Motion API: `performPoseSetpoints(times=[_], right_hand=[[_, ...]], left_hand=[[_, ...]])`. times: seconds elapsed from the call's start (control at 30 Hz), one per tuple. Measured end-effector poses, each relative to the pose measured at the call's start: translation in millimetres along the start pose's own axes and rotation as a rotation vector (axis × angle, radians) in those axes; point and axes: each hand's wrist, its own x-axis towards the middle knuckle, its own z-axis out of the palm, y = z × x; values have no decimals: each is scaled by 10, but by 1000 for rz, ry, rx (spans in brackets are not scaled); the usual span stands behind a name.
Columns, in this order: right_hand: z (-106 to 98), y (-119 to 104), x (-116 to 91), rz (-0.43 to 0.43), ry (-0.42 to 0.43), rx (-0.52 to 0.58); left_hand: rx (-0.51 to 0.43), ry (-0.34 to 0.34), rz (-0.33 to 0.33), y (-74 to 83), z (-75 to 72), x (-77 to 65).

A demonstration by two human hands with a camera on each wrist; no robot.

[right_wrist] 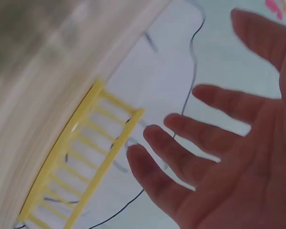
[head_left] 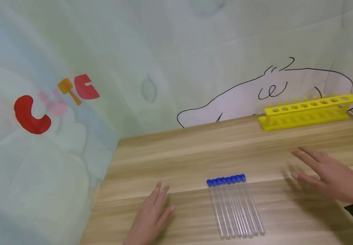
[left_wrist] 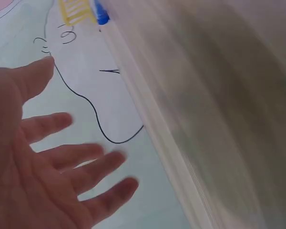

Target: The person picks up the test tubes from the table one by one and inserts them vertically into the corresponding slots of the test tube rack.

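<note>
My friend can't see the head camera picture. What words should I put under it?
Blue-capped clear tubes lie in a neat row on a wooden table, between a person's left hand and right hand, both holding nothing. Farther back, on the right, stands a yellow rack with holes. Colorful letters on the left spell CUTE.

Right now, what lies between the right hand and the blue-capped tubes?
The head view shows only bare tabletop between the right hand and the tubes.
</note>
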Motion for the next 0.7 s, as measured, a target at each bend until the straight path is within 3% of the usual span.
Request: performPoseSetpoints(times=[0.07,0.2,0.3,0.4,0.5,0.6,0.7], right_hand=[[-74,184,127,81,-18,-19],[-173,652,431,164,33,-75],[-201,1030,672,194,82,-126],[-230,1347,857,285,79,-137],[-223,1640,956,414,95,-77],[-164,1959,973,595,138,29],[-68,2331,933,769,212,167]], left_hand=[[-126,-52,-40,-13,-12,76],[-370,-121,-78,-49,9,314],[-485,-98,-86,-53,60,532],[-550,-68,-114,-17,110,777],[-628,-48,-132,60,178,1080],[-701,-69,-144,169,285,1432],[-694,-122,-148,308,421,1764]])
